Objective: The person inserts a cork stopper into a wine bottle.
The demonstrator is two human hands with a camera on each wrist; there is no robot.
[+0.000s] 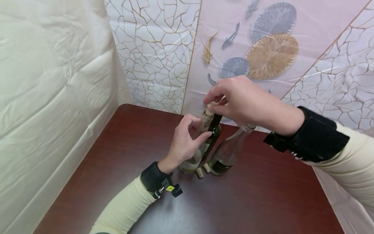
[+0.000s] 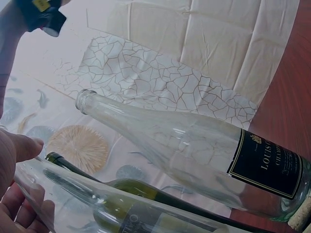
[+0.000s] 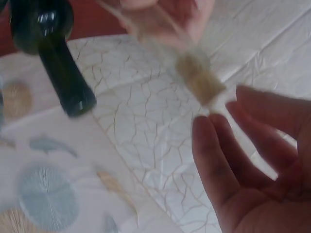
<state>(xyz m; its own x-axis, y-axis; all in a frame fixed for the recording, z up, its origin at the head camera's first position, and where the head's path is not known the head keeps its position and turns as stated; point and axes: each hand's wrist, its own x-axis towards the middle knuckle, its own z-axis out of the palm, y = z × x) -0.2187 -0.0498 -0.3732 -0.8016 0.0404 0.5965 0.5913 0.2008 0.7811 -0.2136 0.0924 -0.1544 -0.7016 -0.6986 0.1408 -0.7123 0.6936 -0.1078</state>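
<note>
My left hand (image 1: pixel 182 143) grips the neck of a clear glass bottle (image 1: pixel 205 123), which stands on the table. A cork (image 3: pixel 200 83) sits in the mouth of that bottle, with part of it sticking out. At the cork is my right hand (image 1: pixel 243 100). Its thumb and fingertips are spread just off the cork's end in the blurred right wrist view, and nothing is held there. Close behind the gripped bottle stands a dark green bottle (image 1: pixel 216 131). To the right is another clear bottle (image 2: pixel 170 141) with a black label and an uncorked mouth.
Two loose corks, a nearer cork (image 1: pixel 199 173) and a farther cork (image 1: pixel 206 168), lie by the bottle bases. The reddish-brown table (image 1: pixel 248 201) ends just behind the bottles at a patterned cloth backdrop (image 1: pixel 155 48). A cream cloth (image 1: pixel 58 81) hangs along the left.
</note>
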